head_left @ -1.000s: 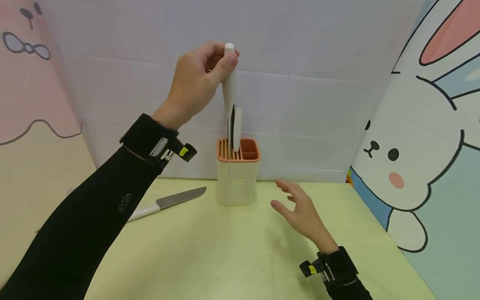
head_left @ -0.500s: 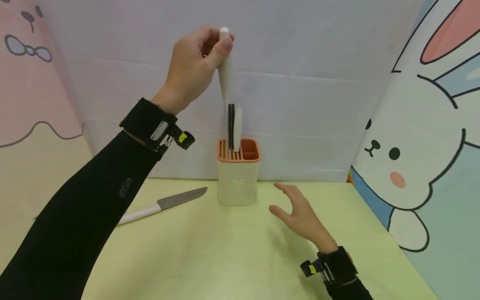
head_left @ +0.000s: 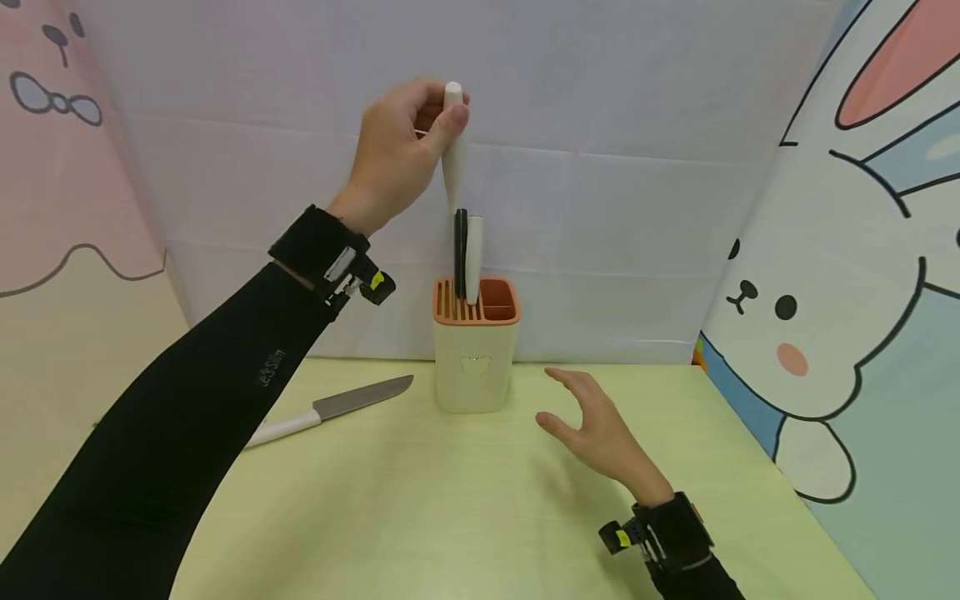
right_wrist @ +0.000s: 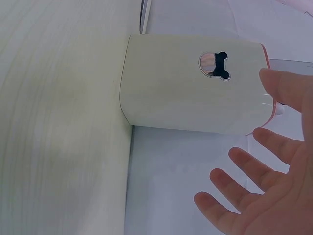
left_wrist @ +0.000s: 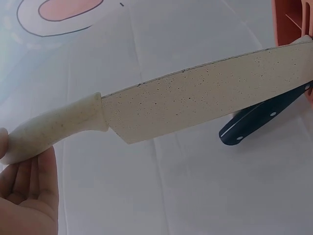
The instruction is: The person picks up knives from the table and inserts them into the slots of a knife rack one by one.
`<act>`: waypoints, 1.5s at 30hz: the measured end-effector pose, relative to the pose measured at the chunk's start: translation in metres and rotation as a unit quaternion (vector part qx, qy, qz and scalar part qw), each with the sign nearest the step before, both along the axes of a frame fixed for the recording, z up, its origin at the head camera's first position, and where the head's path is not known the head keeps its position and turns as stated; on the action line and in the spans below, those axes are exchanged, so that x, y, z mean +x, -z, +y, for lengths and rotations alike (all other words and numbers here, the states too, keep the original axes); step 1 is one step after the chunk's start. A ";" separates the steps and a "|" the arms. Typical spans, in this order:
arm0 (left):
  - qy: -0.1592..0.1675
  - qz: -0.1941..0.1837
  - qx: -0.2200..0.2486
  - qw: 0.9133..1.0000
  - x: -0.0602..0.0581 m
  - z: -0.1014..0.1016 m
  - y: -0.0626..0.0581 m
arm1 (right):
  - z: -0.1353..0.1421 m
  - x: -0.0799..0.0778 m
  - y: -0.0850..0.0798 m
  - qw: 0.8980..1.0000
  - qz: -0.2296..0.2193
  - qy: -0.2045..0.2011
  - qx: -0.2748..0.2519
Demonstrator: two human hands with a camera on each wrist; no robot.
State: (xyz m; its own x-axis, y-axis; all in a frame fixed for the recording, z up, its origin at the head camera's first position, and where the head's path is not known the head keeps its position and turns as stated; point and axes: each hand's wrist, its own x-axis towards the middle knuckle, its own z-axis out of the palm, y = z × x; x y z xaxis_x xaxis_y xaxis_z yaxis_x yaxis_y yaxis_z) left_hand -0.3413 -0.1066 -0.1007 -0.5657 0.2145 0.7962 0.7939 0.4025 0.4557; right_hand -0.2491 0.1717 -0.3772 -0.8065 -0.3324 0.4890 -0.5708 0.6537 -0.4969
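My left hand (head_left: 401, 154) pinches the end of a white handle between thumb and fingers. It belongs to a knife (left_wrist: 205, 90) with a broad, speckled blade, held upright above the knife block (head_left: 474, 371). In the left wrist view the blade's far end runs out of frame beside the orange slotted top; how deep its tip sits cannot be told. A black-handled knife (head_left: 461, 250) and a white-handled utensil (head_left: 474, 260) stand in the block. Right of the block, my right hand (head_left: 603, 437) hovers with fingers spread, touching nothing.
Another knife (head_left: 360, 397), white-handled, lies on the pale table (head_left: 420, 517) left of the block, its handle partly behind my left sleeve. A white sheet (head_left: 615, 217) hangs behind. A rabbit-patterned panel (head_left: 847, 333) borders the right side.
My left hand rose slightly with the knife, then came down again and a little right, lowering the knife toward the block. My right hand stays nearly still.
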 end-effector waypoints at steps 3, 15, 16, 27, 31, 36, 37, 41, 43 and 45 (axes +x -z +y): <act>-0.001 -0.006 0.001 1.000 -0.003 0.000 0.004 | 0.000 0.000 0.000 1.000 0.001 -0.001 0.001; 0.002 -0.034 -0.018 0.999 -0.020 0.000 0.033 | 0.002 0.002 0.000 1.000 0.000 0.003 0.009; 0.001 -0.033 -0.021 0.999 -0.022 0.000 0.036 | 0.002 0.002 0.001 1.000 0.000 0.003 0.012; -0.010 -0.045 -0.050 0.998 -0.031 -0.007 0.065 | -0.002 0.004 0.001 0.999 -0.024 0.000 0.022; -0.010 -0.055 -0.051 0.997 -0.034 -0.009 0.073 | -0.002 0.005 0.001 0.999 -0.040 0.004 0.035; -0.007 -0.064 -0.050 0.997 -0.038 -0.010 0.082 | -0.001 0.007 0.001 0.997 -0.058 0.009 0.042; -0.006 -0.066 -0.052 0.996 -0.038 -0.009 0.084 | 0.000 0.007 0.001 0.997 -0.062 0.011 0.043; -0.009 -0.072 -0.059 0.996 -0.040 -0.008 0.092 | 0.001 0.008 0.001 0.996 -0.071 0.014 0.046; -0.008 -0.075 -0.062 0.995 -0.041 -0.008 0.096 | 0.001 0.008 0.002 0.996 -0.070 0.013 0.047; -0.008 -0.080 -0.063 0.995 -0.042 -0.009 0.099 | 0.001 0.008 0.002 0.997 -0.066 0.011 0.047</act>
